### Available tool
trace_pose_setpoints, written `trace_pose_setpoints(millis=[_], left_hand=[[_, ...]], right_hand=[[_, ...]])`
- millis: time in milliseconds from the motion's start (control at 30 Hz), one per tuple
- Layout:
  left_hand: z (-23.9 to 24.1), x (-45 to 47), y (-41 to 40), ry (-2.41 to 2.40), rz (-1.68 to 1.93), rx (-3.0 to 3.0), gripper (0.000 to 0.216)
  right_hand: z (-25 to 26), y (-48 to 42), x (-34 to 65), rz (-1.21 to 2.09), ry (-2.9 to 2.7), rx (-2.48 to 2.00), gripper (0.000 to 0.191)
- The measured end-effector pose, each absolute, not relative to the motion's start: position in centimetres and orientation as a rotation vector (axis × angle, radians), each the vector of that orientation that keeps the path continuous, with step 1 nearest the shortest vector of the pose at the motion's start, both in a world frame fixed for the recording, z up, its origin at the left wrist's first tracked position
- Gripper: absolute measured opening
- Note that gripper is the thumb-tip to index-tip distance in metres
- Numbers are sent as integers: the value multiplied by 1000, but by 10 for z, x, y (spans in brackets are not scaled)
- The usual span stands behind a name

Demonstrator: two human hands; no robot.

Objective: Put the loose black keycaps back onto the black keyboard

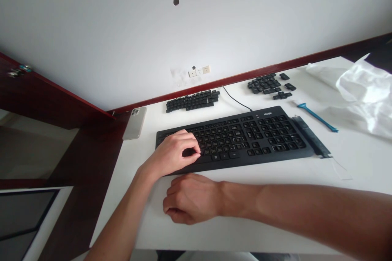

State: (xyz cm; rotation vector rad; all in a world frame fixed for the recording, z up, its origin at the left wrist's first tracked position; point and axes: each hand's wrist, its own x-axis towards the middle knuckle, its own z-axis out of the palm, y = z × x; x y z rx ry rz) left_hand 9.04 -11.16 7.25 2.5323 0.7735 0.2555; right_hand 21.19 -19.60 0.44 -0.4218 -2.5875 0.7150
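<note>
A black keyboard (214, 163) lies at a slant on the white table, its cable running back toward the wall. Many of its key positions show bare sockets without caps. Over its lower left part is my left hand (180, 149), thumb and forefinger pinched together near the front row; what is between the fingertips, if anything, is too small to make out. My right hand (192, 199) rests on the table just in front of the keyboard, fingers curled into a fist that hides its inside. Loose black keycaps (192, 101) sit in a group behind the keyboard.
More keycaps (263, 84) lie at the back right. A blue plastic tool (318, 117) and a dark narrow strip (312, 136) are right of the keyboard. White plastic sheeting (364, 85) covers the far right. A phone (134, 123) lies at the left edge.
</note>
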Motion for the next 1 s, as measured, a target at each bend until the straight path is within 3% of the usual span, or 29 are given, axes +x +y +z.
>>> trace_pose_setpoints(millis=[1000], left_hand=[[72, 91, -114, 909, 278, 2451, 8]], right_hand=[[10, -196, 212, 718, -2608, -441, 20]])
